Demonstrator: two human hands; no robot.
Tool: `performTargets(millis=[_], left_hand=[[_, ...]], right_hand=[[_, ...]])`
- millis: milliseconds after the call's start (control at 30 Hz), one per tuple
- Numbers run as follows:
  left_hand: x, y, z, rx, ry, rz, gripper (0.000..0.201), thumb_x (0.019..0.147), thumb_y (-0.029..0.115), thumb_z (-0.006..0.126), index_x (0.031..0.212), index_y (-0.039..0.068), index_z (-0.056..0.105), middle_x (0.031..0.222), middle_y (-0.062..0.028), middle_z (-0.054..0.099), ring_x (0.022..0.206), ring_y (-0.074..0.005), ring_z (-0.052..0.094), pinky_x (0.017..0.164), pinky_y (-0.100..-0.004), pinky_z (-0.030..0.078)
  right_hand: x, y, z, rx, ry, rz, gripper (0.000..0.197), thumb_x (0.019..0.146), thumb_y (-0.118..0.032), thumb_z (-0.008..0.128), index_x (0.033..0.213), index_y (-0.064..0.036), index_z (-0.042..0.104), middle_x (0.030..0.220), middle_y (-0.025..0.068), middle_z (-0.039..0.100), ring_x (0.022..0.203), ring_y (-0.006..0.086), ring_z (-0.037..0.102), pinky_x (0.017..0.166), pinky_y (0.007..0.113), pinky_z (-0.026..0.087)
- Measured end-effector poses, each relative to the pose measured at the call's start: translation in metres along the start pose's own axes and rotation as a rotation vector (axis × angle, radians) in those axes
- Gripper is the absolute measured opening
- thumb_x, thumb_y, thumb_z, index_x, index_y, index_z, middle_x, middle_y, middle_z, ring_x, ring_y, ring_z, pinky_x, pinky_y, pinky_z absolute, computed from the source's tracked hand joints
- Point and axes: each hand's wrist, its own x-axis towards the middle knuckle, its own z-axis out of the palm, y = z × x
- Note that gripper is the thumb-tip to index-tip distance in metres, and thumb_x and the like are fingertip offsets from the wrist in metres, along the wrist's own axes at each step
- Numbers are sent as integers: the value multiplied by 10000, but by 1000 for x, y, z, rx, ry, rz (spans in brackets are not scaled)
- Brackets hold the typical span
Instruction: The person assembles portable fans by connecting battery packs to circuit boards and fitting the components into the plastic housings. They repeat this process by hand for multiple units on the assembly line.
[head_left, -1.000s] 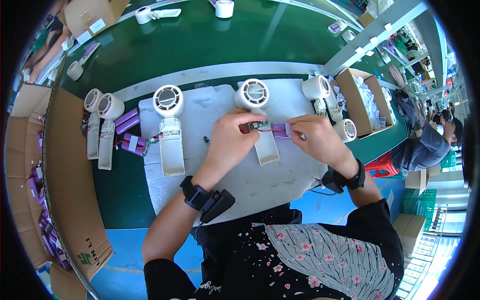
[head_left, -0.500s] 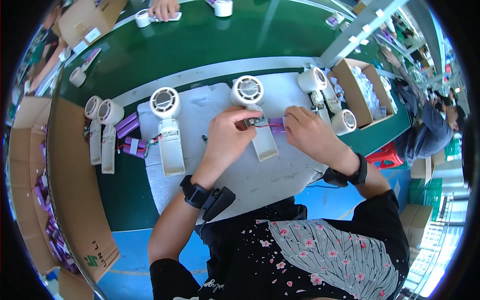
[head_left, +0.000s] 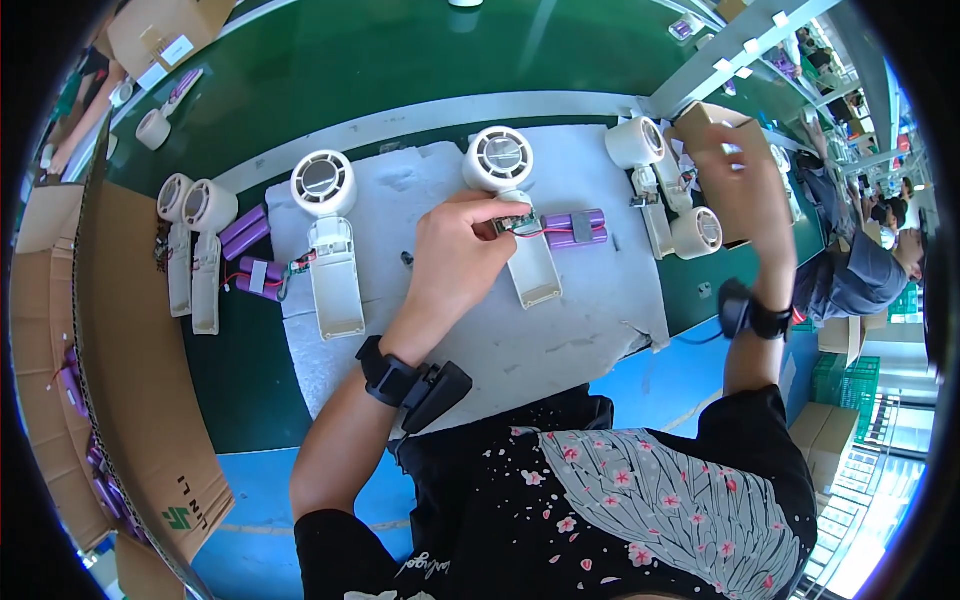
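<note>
My left hand point(head_left: 462, 240) pinches a small green circuit board point(head_left: 516, 222) at the neck of a white handheld fan point(head_left: 499, 160). The fan lies on the foam mat with its head away from me and its handle shell uncovered. Red and dark wires run from the board to a purple two-cell battery pack point(head_left: 590, 227), which lies on the mat to the right of the handle. My right hand point(head_left: 742, 175) is raised over the cardboard box of white pieces at the right. Motion smears its fingers, so I cannot see whether they hold anything.
Left of centre lies a second uncovered fan point(head_left: 324, 184), wired to a purple battery pack point(head_left: 262, 279). More fans point(head_left: 210, 206) lie at the left and right of the foam mat point(head_left: 420, 180). A tall cardboard box point(head_left: 140, 330) with purple battery packs stands at the far left.
My right hand has let go of the purple battery pack and moved up and right to the box. The pack now lies on the mat. My left hand keeps its pinch on the board.
</note>
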Motion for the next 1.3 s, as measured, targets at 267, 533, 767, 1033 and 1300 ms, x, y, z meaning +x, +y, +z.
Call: performTargets(millis=[267, 533, 767, 1033, 1300], left_hand=[[3, 0, -9, 31, -23, -23, 337, 733, -20, 628, 1046, 61, 724, 978, -87, 679, 704, -128, 632, 655, -253, 509], [2, 2, -15, 139, -45, 15, 324, 751, 6, 665, 1066, 59, 717, 1031, -100, 678, 731, -134, 655, 662, -256, 519], [2, 2, -15, 186, -67, 98, 303, 761, 43, 712, 1063, 53, 713, 968, -124, 689, 716, -159, 667, 654, -267, 521], [0, 4, -14, 215, -62, 166, 261, 785, 61, 713, 1045, 45, 711, 914, -173, 680, 694, -249, 663, 649, -317, 523], [-1, 8, -19, 228, -109, 173, 210, 828, 40, 647, 1031, 21, 698, 892, -236, 628, 742, -366, 636, 671, -402, 506]], right_hand=[[-19, -44, 88, 75, -651, -628, 492, 750, -34, 723, 1217, -21, 566, 1057, 102, 639, 983, 178, 611, 809, 331, 508], [-27, -54, 70, 923, -1259, 164, 732, 780, 16, 641, 1437, -54, 324, 1083, 153, 585, 1016, 244, 626, 753, 338, 557], [-36, -41, 73, 1247, -1325, 129, 867, 691, 48, 691, 1444, -31, 268, 1203, 160, 509, 1045, 277, 613, 786, 339, 558], [-30, -42, 76, 818, -1054, -202, 849, 566, -16, 819, 1327, -20, 443, 1227, 101, 512, 1117, 228, 545, 910, 346, 464], [-47, -50, 96, 533, -838, -334, 790, 541, -55, 846, 1263, -48, 525, 1217, 76, 541, 1110, 195, 528, 941, 350, 409]])
